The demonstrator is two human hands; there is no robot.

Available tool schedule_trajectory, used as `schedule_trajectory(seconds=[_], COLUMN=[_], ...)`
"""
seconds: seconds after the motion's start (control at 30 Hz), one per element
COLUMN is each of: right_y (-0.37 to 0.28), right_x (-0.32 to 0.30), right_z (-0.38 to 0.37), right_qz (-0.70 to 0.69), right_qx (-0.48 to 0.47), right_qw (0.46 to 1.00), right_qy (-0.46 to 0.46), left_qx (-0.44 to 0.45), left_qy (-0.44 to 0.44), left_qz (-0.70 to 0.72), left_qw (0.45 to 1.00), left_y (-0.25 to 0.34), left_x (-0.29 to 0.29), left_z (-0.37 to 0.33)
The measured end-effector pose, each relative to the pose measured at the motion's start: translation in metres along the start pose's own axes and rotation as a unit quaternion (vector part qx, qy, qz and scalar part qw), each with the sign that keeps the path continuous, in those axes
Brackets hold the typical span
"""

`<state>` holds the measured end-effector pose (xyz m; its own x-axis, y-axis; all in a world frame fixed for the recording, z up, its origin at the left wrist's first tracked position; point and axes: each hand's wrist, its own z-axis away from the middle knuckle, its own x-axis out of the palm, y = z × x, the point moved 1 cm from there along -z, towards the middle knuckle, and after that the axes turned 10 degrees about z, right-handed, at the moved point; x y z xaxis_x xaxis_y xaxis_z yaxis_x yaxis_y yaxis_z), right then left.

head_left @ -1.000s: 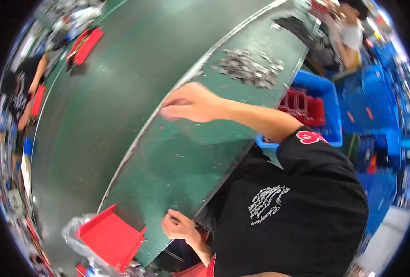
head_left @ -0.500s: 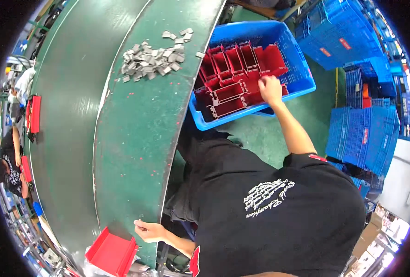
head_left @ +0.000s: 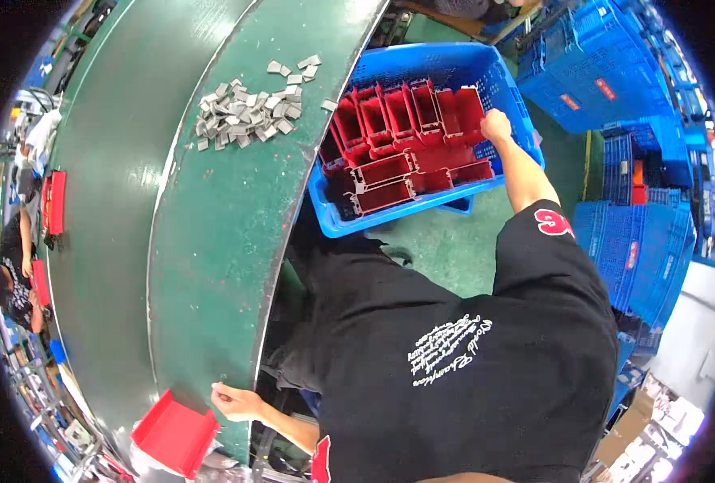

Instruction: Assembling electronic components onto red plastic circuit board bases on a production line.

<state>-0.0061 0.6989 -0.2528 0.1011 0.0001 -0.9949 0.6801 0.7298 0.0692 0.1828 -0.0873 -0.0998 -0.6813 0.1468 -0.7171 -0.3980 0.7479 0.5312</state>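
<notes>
The right hand [head_left: 496, 126], in the upper right of the frame, has its fingers curled in close together beside the right end of a red piece [head_left: 460, 114]; whether they pinch it, or even touch it, I cannot tell. The left hand [head_left: 238, 404], at the lower left, is over the near end of the table, with fingers bent and thumb and forefinger close together; a small dark spot shows at the fingertips, but I cannot tell whether anything is pinched there.

The red piece lies in a blue crate [head_left: 446, 59] with other red pieces [head_left: 385, 169], some standing in a row toward the back and others along the front side. Just left of and below the left hand, a red tray [head_left: 176, 435] sits at the end of the green table [head_left: 212, 266], its raised sides showing.

Farther up the table, a loose pile of small grey pieces [head_left: 249, 114] spreads out, with one grey piece [head_left: 329, 105] apart at the edge nearest the crate. Left of the table runs a dark green belt [head_left: 108, 241]; beyond it, at the far left, is a co-worker [head_left: 13, 258] near red trays [head_left: 55, 201]. Blue crates [head_left: 591, 76] are stacked at the upper right.
</notes>
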Motion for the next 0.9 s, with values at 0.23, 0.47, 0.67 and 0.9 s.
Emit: schedule_trajectory(seconds=[0.23,0.47,0.67,0.9], right_y=[-0.005,0.014,-0.157,-0.337], right_x=[-0.149,-0.314,-0.326,-0.315], right_z=[0.064,0.180,0.247,0.361], right_qz=[0.025,-0.354,-0.521,-0.492], right_qx=[-0.079,-0.163,-0.393,-0.583], right_qw=[0.986,0.892,0.744,0.646], right_qy=[0.147,0.228,0.142,-0.024], left_qx=[-0.026,0.078,-0.045,0.323], left_qy=[-0.021,-0.032,-0.307,-0.160], left_qz=[0.007,0.066,0.329,0.145], left_qw=[0.999,0.994,0.892,0.922], left_y=[-0.006,0.014,0.115,0.140], left_x=[-0.006,-0.007,0.003,-0.014], left_z=[-0.001,-0.003,-0.009,0.000])
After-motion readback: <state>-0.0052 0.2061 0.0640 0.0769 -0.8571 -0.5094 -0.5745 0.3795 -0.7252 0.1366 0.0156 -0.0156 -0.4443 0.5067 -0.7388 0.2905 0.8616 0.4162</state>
